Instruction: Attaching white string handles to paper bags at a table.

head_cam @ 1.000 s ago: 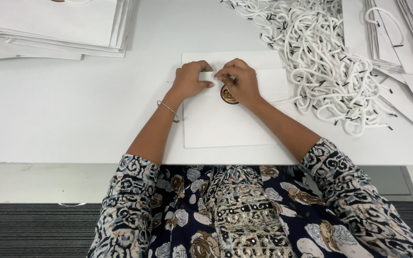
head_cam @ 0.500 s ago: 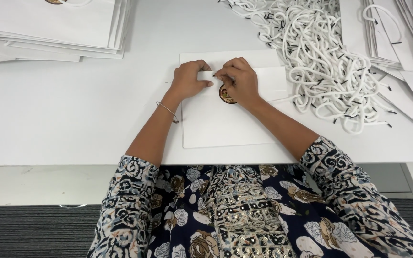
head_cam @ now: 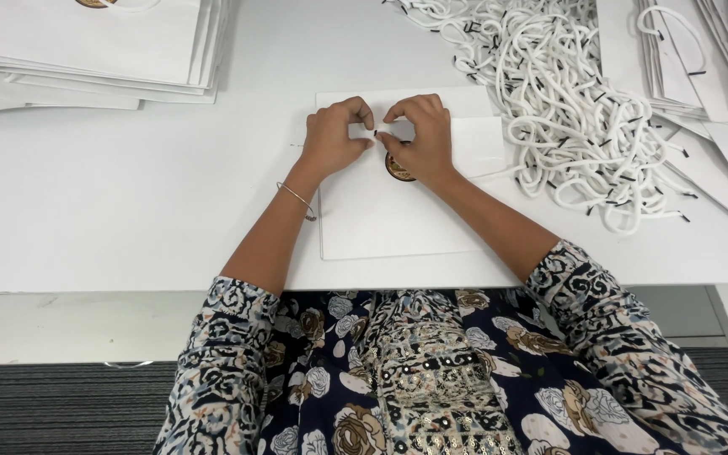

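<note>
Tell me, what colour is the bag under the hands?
White paper bag, seen in the head view.

Stacked white bags (head_cam: pixel 86 50), loose cord handles (head_cam: pixel 566 101).

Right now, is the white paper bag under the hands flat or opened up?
Flat: the white paper bag lies collapsed on the table, both hands pressing its top.

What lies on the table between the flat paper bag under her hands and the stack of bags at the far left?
Nothing: in the head view only bare white table separates the flat paper bag from the stack of bags.
</note>
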